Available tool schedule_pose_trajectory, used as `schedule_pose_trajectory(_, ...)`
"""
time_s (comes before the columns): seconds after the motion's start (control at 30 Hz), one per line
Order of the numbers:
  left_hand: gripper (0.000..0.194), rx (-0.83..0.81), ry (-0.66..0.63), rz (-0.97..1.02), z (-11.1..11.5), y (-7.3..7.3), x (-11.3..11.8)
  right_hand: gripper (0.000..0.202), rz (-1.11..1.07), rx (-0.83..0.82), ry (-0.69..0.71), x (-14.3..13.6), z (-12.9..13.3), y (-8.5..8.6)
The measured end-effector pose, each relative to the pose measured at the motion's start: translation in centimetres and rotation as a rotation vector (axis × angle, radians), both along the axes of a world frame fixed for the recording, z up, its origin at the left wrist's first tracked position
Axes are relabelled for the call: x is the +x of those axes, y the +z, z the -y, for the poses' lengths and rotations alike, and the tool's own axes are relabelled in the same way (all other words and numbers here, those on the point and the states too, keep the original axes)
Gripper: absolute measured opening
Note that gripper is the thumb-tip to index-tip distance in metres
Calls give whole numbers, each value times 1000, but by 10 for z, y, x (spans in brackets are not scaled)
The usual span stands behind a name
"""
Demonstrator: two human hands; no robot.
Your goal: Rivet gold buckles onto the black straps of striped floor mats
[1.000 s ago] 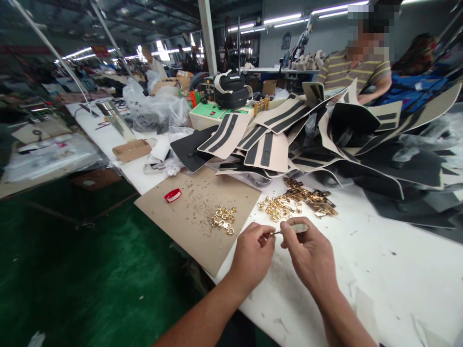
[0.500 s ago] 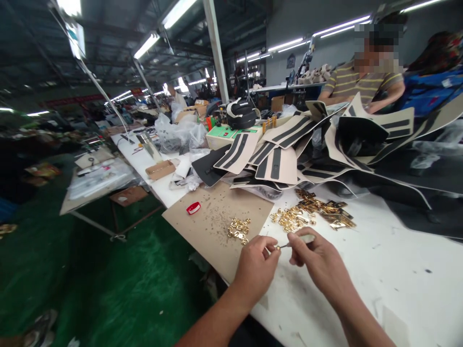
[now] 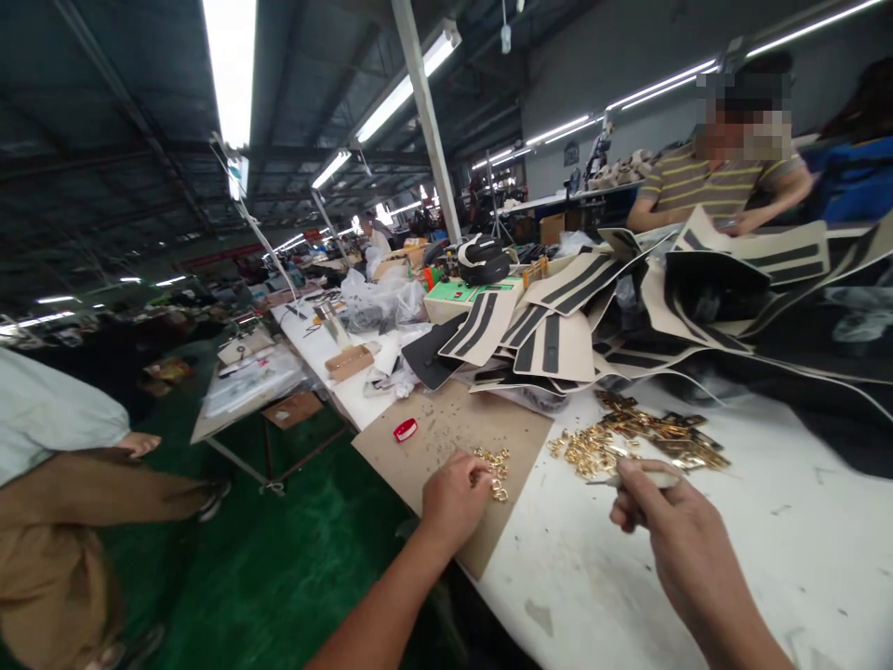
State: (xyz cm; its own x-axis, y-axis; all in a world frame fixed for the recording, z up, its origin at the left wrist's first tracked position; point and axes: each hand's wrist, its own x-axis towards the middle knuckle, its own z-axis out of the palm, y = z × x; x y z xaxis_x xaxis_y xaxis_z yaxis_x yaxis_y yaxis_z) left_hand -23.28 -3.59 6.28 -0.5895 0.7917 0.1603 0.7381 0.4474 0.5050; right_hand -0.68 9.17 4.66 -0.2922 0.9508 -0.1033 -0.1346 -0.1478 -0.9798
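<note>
My left hand (image 3: 457,493) rests over the brown board, fingers curled together beside a small pile of gold rings (image 3: 499,459). Whatever its fingertips hold, if anything, is hidden. In my right hand (image 3: 662,512) is a thin metal-shafted tool (image 3: 604,481) with a pale handle, its tip pointing left above the white table. Just behind that hand lies a larger heap of small gold fittings (image 3: 584,448). Flat gold and dark metal plates (image 3: 687,437) lie to the right of the heap.
The brown board (image 3: 391,465) carries a red object (image 3: 406,429) and scattered dark bits. Beige panels with black strips (image 3: 558,349) are piled behind on the white table (image 3: 767,549). A co-worker (image 3: 726,177) sits across; another person (image 3: 62,456) is at the left.
My hands have moved apart: the left went from the tool's tip to the ring pile, the right drew away rightward with the tool. A person has come into view at left. The view has shifted.
</note>
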Motion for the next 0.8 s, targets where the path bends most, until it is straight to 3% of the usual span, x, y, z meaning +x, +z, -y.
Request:
schedule_pose_trajectory(0.07,21,-10,-16,-44,-9,2,-5,48,-54,-10,-77,-1,-2,1)
schedule_pose_trajectory(0.17,28,-56,-169,-143,-34,3,2,47,-95,-24,-143,-2,-5,3)
schedule_pose_trajectory(0.27,23,-119,-330,-204,-68,2,16,47,-95,-31,-138,-2,-7,3)
schedule_pose_trajectory(0.43,15,-176,-414,-201,-108,-11,28,43,-95,-47,-128,-2,-12,1)
schedule_pose_trajectory(0.63,14,-150,-406,-155,-119,-26,35,35,-125,-84,-116,-3,-15,0)
schedule_pose_trajectory(0.8,18,-98,-424,-71,-101,-30,52,38,-117,-69,-133,-3,-14,2)
